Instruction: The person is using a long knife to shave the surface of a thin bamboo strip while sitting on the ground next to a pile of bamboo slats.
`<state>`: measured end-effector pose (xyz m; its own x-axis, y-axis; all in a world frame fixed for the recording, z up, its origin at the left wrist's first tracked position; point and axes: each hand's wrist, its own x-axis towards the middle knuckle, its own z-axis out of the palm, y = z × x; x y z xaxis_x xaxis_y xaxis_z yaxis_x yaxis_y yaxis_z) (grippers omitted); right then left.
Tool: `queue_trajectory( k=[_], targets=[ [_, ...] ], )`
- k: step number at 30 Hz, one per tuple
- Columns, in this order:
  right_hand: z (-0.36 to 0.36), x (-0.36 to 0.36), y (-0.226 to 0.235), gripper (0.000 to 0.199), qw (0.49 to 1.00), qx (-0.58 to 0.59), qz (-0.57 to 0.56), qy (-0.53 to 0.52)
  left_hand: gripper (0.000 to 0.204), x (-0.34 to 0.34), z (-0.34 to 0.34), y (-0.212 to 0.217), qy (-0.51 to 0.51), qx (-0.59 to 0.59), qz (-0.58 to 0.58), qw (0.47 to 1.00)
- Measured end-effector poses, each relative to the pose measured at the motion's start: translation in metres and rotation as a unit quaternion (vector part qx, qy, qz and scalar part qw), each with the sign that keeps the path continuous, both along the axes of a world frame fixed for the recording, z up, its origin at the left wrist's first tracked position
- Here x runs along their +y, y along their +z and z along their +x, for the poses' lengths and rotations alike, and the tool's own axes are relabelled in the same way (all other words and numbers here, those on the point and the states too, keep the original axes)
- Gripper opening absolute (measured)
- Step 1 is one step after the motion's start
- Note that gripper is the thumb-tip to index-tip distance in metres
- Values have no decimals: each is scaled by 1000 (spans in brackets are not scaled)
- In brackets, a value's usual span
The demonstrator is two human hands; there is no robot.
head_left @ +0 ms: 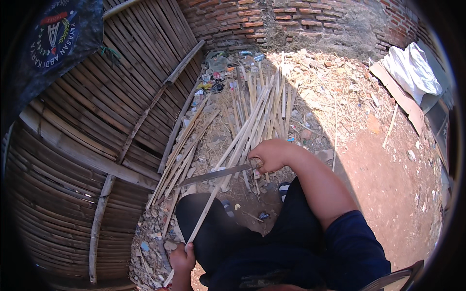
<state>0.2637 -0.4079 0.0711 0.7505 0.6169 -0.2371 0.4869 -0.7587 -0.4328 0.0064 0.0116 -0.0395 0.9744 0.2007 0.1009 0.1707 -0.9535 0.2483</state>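
Bamboo strip (221,186): long, slanting from 7 o'clock toward 1 o'clock across the lap; lower end clenched in left hand (182,258). Knife (216,174): handle gripped by right hand (272,155), blade crossing strip. Strip pile (257,106) at 12 o'clock.

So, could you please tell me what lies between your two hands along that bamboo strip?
In the head view, only the bamboo strip itself spans from the left hand towards the right hand, crossed by the knife blade.
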Motion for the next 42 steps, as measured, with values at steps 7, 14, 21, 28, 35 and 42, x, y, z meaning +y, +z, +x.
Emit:
queue_trajectory(
  k=[7, 14, 21, 28, 35, 42],
  targets=[
    [47, -56, -32, 54, 967, -20, 119, -225, 61, -2, 1, 3, 19, 10, 18, 1000],
    [23, -31, -32, 55, 991, -16, 81, -102, 56, -4, 5, 7, -7, 8, -12, 1000],
    [17, -16, -16, 63, 999, 13, 32, -34, 57, -5, -1, 13, 5, 3, -15, 1000],
    [43, -54, -44, 53, 960, -82, 137, -231, 63, -2, 7, 12, -9, 30, -26, 999],
    [-2, 8, -17, 51, 1000, -15, -12, 20, 62, -1, 5, 17, -4, 48, -70, 996],
    [46, -43, -35, 48, 982, -38, 94, -159, 61, -2, 5, 9, 1, 38, -41, 998]
  ],
)
